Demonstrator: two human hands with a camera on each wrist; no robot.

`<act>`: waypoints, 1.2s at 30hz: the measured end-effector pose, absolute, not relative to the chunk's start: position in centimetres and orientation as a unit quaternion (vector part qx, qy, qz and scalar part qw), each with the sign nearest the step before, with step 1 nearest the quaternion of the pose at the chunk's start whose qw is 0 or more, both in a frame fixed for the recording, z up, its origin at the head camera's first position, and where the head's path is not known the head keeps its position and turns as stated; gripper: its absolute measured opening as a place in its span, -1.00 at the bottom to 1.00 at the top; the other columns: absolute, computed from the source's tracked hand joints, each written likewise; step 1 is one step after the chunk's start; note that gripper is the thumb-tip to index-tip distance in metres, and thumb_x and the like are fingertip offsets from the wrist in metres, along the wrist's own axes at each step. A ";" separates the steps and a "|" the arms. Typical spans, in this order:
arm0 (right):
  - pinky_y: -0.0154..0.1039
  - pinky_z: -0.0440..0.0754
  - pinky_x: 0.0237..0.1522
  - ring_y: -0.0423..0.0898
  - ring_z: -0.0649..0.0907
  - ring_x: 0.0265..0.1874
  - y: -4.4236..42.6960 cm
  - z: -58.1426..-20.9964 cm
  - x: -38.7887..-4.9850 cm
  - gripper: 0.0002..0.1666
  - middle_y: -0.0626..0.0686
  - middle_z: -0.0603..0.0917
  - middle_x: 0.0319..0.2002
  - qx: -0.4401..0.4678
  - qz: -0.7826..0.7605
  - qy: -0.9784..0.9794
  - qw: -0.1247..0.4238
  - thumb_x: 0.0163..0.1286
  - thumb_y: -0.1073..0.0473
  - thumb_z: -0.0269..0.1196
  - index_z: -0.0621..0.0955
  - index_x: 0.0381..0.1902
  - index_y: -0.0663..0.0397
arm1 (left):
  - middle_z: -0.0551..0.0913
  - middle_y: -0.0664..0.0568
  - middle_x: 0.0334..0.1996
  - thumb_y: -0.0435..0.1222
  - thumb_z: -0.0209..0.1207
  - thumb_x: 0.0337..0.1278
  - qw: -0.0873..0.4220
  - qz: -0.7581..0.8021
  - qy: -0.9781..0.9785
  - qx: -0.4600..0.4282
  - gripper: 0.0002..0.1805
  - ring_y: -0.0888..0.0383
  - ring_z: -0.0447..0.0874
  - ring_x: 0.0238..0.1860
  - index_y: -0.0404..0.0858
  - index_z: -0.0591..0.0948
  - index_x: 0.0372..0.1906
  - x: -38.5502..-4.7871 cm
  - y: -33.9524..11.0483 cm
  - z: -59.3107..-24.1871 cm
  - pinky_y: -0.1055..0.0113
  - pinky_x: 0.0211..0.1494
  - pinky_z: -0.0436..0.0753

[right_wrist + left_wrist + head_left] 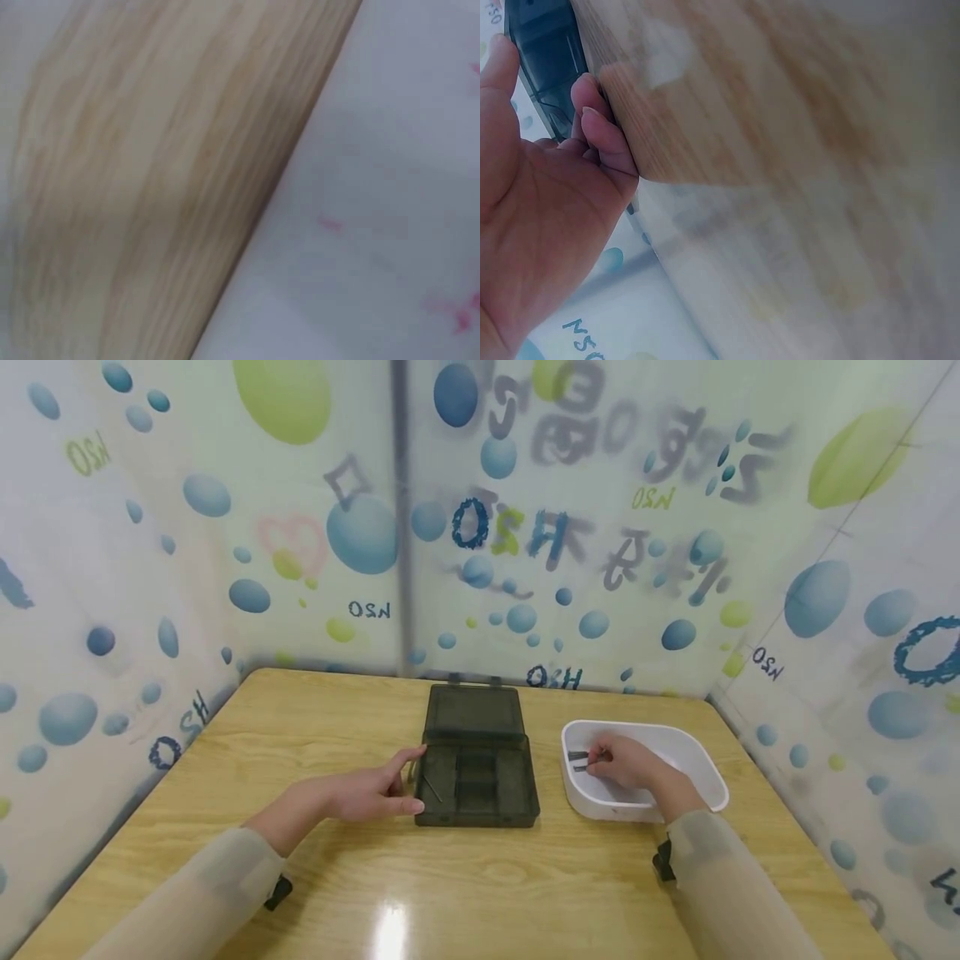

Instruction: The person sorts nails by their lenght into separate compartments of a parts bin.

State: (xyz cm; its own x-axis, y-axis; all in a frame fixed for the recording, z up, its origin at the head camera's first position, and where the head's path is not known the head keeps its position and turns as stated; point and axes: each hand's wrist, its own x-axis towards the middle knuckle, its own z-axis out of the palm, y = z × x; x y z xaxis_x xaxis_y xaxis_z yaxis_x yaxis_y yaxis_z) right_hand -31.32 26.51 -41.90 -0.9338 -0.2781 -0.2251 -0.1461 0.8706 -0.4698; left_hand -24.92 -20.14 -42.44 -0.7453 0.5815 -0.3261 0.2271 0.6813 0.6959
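A dark translucent plastic compartment box stands on the table with its lid laid back. One thin metal rod lies slantwise in its left compartment. My left hand touches the left side of the box, index finger stretched along the edge and thumb at the front corner. Its other fingers bend beside the wall in the left wrist view. Inside a white basin, my right hand has its fingertips bunched beside small dark thin pieces. Whether it pinches one is too small and blurred to tell.
The wooden table ends at a patterned curtain behind and at both sides. The basin stands right of the box, near the table's right edge. The right wrist view shows only blurred wood and a pale surface.
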 end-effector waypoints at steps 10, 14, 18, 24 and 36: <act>-0.09 0.53 0.01 -0.02 0.59 -0.16 26.2 -41.9 -31.5 -0.90 0.05 0.65 -0.23 -0.133 -0.214 0.959 0.127 0.58 0.25 0.37 0.65 -0.19 0.10 | 0.63 0.00 -0.06 0.19 0.18 0.63 0.269 0.322 0.876 0.237 0.13 0.10 0.60 -0.02 -0.04 -0.30 0.83 -24.8 -20.2 -42.4 0.05 0.14 0.52; -0.05 0.53 0.05 -0.01 0.59 -0.13 26.1 -42.2 -31.7 -0.90 0.04 0.65 -0.22 -0.125 -0.211 0.962 0.121 0.59 0.24 0.38 0.66 -0.19 0.07 | 0.64 0.01 -0.05 0.19 0.18 0.63 0.270 0.324 0.876 0.237 0.13 0.11 0.60 0.00 -0.04 -0.29 0.83 -24.8 -20.2 -42.5 0.05 0.16 0.52; -0.02 0.53 0.06 0.01 0.59 -0.10 26.3 -42.5 -31.8 -0.91 0.05 0.65 -0.19 -0.122 -0.200 0.966 0.112 0.60 0.22 0.38 0.67 -0.18 0.05 | 0.63 0.01 -0.04 0.20 0.19 0.62 0.269 0.324 0.876 0.236 0.13 0.11 0.60 0.01 -0.03 -0.28 0.84 -24.8 -20.2 -42.5 0.04 0.18 0.52; -0.01 0.57 0.05 0.01 0.61 -0.10 26.6 -42.3 -31.5 -0.92 0.06 0.68 -0.15 -0.121 -0.195 0.969 0.093 0.63 0.21 0.33 0.66 -0.16 0.05 | 0.63 0.01 -0.04 0.21 0.20 0.61 0.271 0.326 0.875 0.235 0.13 0.11 0.60 0.00 0.00 -0.27 0.84 -24.7 -20.2 -42.5 0.05 0.17 0.52; -0.11 0.60 -0.06 -0.03 0.61 -0.17 26.8 -40.7 -30.1 -0.78 0.09 0.78 -0.02 -0.126 -0.247 0.960 0.036 0.71 0.20 0.24 0.74 0.14 0.12 | 0.64 0.02 -0.04 0.20 0.21 0.61 0.272 0.328 0.874 0.234 0.13 0.12 0.61 0.02 -0.01 -0.28 0.84 -24.7 -20.2 -42.4 0.05 0.19 0.53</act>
